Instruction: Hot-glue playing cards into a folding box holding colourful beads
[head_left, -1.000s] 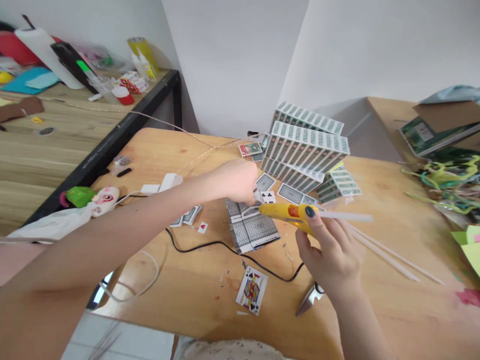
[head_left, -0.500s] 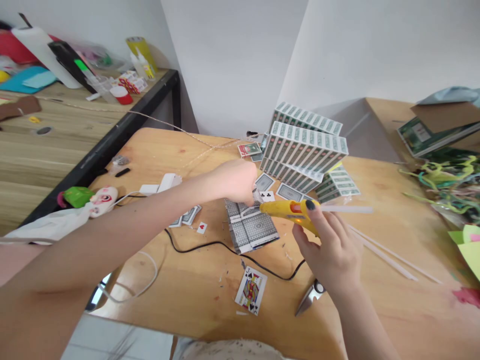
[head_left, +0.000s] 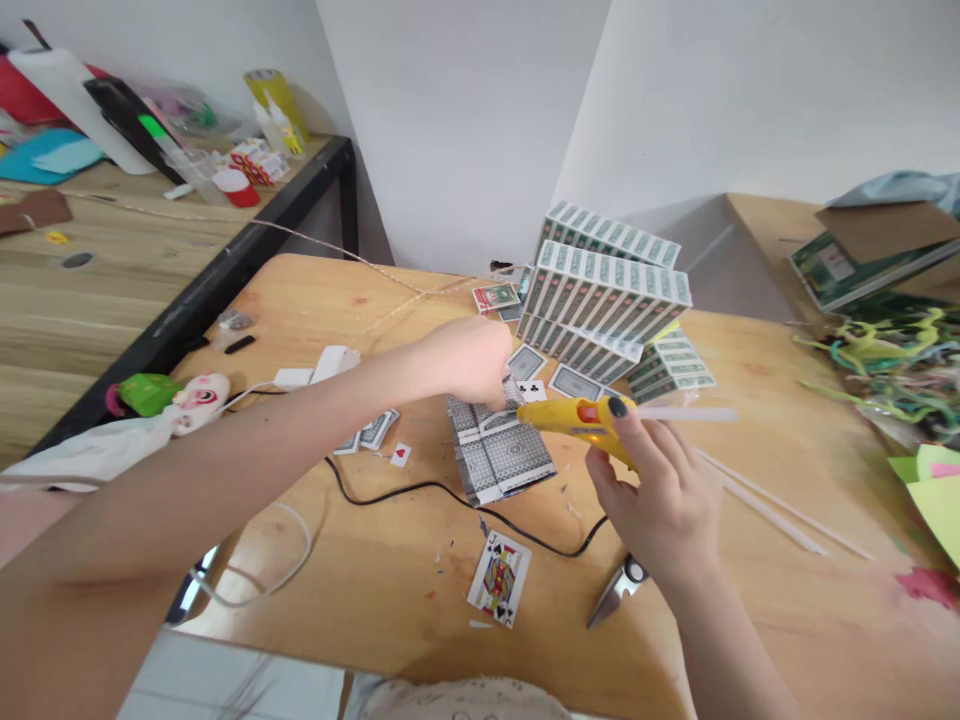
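A yellow hot glue gun (head_left: 559, 416) is in my right hand (head_left: 664, 490), with a translucent glue stick (head_left: 686, 413) poking out of its back. Its nozzle meets the far side of a box-like piece built from playing cards (head_left: 510, 458), whose grey patterned backs face up. My left hand (head_left: 480, 362) is closed at that same far edge, pinching the card piece; its fingertips are partly hidden behind the hand. In front lies a jack of spades (head_left: 499, 580), and a pair of scissors (head_left: 619, 590) rests beneath my right wrist.
Stacked card boxes (head_left: 607, 290) stand behind the card piece. A black cable (head_left: 420, 488) crosses the table in front of it. Spare glue sticks (head_left: 780, 510) lie to the right. Loose cards (head_left: 379, 430), a white power strip (head_left: 334, 362) and a doll (head_left: 199, 400) are leftward.
Both hands, the glue gun and the card piece keep the same positions relative to each other. Only the camera view has shifted slightly.
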